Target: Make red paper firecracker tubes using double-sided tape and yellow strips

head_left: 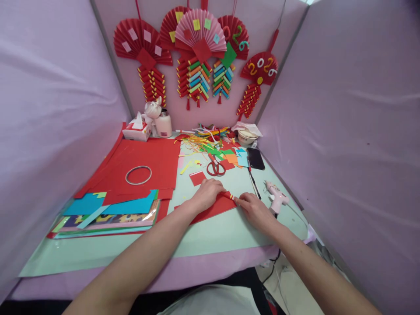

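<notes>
A small red paper roll (227, 194) with yellow bands at its right end lies between my hands, over a red paper sheet (213, 211). My left hand (210, 193) is closed, its fingertips at the roll's left part. At the yellow-banded end, my right hand (255, 209) holds the roll with fingers bent together. My fingers partly cover the roll, so its full length is hidden. Just beyond my left hand lies a small red paper square (197, 178). Red-handled scissors (215, 168) rest farther back.
A pink glue gun (276, 199) sits right of my right hand, near a brush (254, 183) and a black phone (255, 158). Large red sheets (147, 153) carry a tape ring (138, 175) at left. Paper scraps (226, 153) lie behind. Fan decorations (201, 35) hang on the back wall.
</notes>
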The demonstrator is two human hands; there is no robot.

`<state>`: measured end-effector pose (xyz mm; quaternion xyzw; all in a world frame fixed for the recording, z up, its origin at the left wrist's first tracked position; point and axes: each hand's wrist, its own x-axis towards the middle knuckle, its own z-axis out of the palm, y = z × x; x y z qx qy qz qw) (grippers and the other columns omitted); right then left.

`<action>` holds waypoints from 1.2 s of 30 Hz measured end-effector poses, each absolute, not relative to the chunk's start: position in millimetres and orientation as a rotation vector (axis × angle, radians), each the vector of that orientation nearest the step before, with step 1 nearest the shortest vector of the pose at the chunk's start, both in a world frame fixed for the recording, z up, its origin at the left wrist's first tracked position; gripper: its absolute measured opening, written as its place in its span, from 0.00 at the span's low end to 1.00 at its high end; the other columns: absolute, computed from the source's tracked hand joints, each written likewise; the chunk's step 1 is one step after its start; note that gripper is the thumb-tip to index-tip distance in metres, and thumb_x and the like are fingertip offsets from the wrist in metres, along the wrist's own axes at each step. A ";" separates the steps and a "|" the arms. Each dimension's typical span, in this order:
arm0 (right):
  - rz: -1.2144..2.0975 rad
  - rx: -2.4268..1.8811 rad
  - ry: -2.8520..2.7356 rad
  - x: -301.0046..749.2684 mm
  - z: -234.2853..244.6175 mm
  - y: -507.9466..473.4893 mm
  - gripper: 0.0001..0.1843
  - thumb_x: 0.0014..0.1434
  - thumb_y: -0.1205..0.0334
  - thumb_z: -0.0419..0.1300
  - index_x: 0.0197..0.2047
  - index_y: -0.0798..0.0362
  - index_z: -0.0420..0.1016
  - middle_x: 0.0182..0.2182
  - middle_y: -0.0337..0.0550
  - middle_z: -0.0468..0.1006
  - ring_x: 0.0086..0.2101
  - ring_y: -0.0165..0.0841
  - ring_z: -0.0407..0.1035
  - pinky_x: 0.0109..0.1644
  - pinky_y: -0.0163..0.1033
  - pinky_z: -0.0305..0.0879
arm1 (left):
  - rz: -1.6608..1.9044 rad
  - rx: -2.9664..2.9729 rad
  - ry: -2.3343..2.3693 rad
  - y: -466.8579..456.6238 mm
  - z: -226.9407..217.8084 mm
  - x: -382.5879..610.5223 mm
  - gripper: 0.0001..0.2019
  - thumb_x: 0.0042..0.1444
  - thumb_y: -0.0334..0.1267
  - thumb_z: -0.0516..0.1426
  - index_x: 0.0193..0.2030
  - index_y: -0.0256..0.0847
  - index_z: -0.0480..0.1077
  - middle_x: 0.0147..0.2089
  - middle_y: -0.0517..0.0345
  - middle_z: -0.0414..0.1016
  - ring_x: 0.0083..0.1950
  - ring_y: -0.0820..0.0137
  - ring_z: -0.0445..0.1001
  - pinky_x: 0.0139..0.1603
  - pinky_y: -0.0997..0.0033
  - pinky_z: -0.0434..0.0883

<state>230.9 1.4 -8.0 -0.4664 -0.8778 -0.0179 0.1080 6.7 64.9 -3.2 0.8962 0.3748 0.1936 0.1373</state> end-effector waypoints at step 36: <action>0.077 -1.777 -2.404 287.0 35.5 -40.6 0.20 0.55 0.72 0.50 0.46 0.49 0.75 0.34 0.43 0.74 0.33 0.32 0.69 0.35 0.34 0.59 | 0.633 2.541 1.062 72.8 -10.5 4.3 0.18 0.60 0.28 0.48 0.51 0.41 0.73 0.48 0.50 0.76 0.49 0.65 0.71 0.50 0.66 0.66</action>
